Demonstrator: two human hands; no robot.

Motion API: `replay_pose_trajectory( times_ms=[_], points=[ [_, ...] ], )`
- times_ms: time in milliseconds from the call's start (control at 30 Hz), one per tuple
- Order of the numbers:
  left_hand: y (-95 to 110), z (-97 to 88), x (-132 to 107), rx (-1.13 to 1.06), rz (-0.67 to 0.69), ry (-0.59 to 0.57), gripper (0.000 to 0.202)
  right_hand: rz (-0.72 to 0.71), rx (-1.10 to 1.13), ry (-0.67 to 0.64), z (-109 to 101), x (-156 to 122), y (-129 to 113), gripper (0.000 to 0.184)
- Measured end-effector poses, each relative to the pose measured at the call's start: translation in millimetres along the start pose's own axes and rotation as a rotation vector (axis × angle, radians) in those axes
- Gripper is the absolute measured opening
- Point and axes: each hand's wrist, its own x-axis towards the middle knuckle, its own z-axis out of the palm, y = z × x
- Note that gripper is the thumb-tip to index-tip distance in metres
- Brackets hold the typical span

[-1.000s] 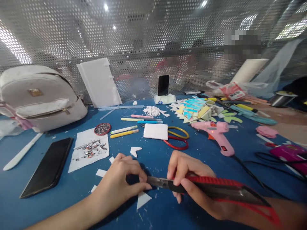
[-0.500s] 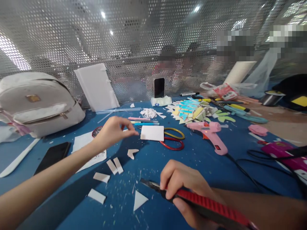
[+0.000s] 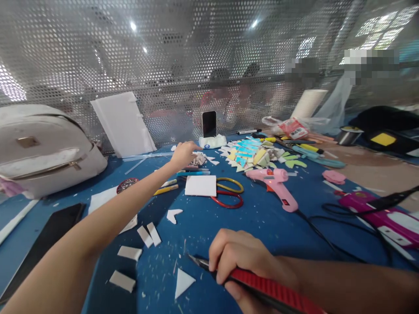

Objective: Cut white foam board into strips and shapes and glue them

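Observation:
My right hand [image 3: 244, 261] is closed round a red utility knife [image 3: 268, 290], blade tip low over the blue table near a white foam triangle [image 3: 182, 282]. My left arm stretches far across the table; my left hand [image 3: 183, 153] hovers, fingers pinched together, over a pile of white foam scraps [image 3: 199, 159] beside some coloured pens [image 3: 193, 173]. Whether it holds anything is hidden. A white foam rectangle [image 3: 200, 185] lies on red and yellow scissors [image 3: 229, 194].
White foam strips [image 3: 149, 234] lie near my left forearm. A pink glue gun [image 3: 276, 185] with a black cord, coloured foam pieces [image 3: 250, 155], a black phone [image 3: 42, 242], a pale backpack [image 3: 42, 148] and a propped phone [image 3: 208, 124] surround them. Perforated metal screen behind.
My left hand left the knife blade and reached away across the table to the scrap pile. The right hand kept the knife and drew back slightly.

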Motion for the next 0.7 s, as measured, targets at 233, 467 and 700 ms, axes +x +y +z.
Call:
replay_pose_trajectory(
  times_ms=[233,467,700],
  points=[
    [-1.3,-43.4,-76.6,-0.053,0.064,0.073,0.014,-0.016,-0.009,-0.027,-2.4,0.5,0.3,0.011],
    [20.4,-75.5,-202.1,-0.24,0.073,-0.033,0.01,-0.013,0.008,-0.06,-4.7,3.4,-1.2,0.004],
    [39.1,-64.0,-277.3,-0.422,0.016,-0.39,0.003,0.018,0.019,-0.086,-5.7,5.0,-2.3,0.011]
  ],
)
